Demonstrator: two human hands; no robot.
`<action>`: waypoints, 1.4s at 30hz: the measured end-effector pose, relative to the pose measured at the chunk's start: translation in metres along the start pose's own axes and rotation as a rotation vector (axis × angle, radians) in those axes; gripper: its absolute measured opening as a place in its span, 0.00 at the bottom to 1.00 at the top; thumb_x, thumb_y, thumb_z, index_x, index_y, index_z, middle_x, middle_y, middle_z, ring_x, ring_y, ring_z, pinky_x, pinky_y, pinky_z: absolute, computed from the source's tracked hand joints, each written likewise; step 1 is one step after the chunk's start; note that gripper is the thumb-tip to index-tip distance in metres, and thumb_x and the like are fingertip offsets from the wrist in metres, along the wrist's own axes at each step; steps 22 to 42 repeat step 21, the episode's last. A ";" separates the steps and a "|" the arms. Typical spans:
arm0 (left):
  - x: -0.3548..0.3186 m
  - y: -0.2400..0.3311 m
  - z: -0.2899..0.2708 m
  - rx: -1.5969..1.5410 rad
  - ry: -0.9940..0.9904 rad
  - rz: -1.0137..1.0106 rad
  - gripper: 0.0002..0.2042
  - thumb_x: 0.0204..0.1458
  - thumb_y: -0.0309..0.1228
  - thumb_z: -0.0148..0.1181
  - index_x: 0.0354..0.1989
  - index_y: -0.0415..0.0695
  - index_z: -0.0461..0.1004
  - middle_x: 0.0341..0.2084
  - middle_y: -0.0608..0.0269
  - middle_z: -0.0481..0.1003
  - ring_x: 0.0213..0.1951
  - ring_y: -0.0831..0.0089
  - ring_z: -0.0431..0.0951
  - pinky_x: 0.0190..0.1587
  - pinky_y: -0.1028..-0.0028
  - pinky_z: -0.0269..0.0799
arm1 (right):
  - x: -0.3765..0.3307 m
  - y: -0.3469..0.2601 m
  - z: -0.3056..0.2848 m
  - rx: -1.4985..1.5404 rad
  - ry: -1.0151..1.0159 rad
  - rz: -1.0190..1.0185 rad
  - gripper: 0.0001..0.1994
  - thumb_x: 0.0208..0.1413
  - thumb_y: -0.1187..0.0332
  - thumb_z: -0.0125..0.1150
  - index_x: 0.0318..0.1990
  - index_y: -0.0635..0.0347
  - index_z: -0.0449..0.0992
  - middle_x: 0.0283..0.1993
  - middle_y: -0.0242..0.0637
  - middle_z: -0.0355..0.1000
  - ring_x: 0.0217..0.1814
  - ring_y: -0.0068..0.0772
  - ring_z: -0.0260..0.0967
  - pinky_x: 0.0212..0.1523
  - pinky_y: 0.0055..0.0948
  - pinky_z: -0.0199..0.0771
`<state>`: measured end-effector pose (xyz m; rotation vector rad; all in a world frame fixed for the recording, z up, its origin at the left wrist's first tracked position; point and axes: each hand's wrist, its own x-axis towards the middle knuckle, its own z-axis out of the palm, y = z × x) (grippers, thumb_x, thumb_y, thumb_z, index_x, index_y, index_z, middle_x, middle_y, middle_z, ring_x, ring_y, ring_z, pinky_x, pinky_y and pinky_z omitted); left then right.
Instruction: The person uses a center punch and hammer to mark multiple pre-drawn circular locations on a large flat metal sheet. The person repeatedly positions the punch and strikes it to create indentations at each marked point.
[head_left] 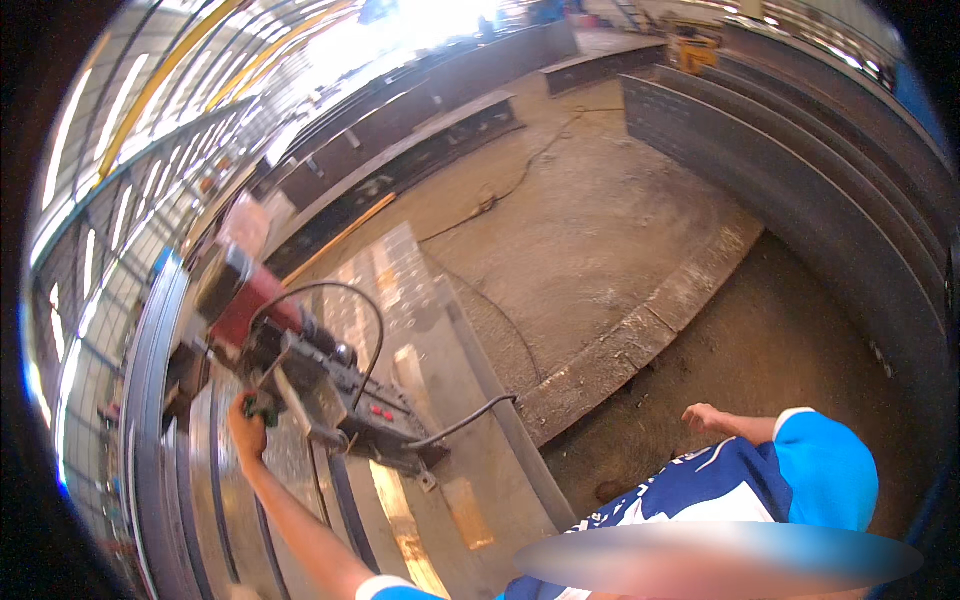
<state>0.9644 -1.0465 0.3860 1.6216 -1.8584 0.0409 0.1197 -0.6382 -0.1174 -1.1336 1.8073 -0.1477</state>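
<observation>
A magnetic drill with a red motor [260, 305] and a dark grey body [375, 410] stands on the flat steel at the left. Two red buttons show on its side, and a black cable [380, 325] loops over it. My left hand [248, 430] reaches to the drill's near left side, its fingers closed around a small dark green thing [262, 408]. Whether that is a handle of the drill or a separate piece, I cannot tell. Out to the right, away from the drill, my right hand [703, 418] hangs over the floor with nothing in it, fingers loosely extended.
Drilled steel plate [395, 275] lies beyond the drill. Tall dark steel beams [790, 165] stand at the right, with more beams [400, 150] at the back. A rusty flat bar [650, 325] crosses the floor, and a cable [485, 205] trails over it. A yellow bar [345, 235] lies behind the drill.
</observation>
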 end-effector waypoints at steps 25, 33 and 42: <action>-0.040 0.406 -0.090 -0.501 0.666 1.190 0.38 0.61 0.49 0.66 0.73 0.38 0.60 0.70 0.42 0.67 0.69 0.41 0.68 0.72 0.38 0.58 | -0.061 0.079 0.009 0.271 0.129 0.161 0.27 0.47 0.76 0.67 0.59 0.55 0.79 0.50 0.44 0.82 0.46 0.44 0.83 0.45 0.44 0.86; -0.040 0.406 -0.090 -0.501 0.666 1.190 0.38 0.61 0.49 0.66 0.73 0.38 0.60 0.70 0.42 0.67 0.69 0.41 0.68 0.72 0.38 0.58 | -0.061 0.079 0.009 0.271 0.129 0.161 0.27 0.47 0.76 0.67 0.59 0.55 0.79 0.50 0.44 0.82 0.46 0.44 0.83 0.45 0.44 0.86; -0.040 0.406 -0.090 -0.501 0.666 1.190 0.38 0.61 0.49 0.66 0.73 0.38 0.60 0.70 0.42 0.67 0.69 0.41 0.68 0.72 0.38 0.58 | -0.061 0.079 0.009 0.271 0.129 0.161 0.27 0.47 0.76 0.67 0.59 0.55 0.79 0.50 0.44 0.82 0.46 0.44 0.83 0.45 0.44 0.86</action>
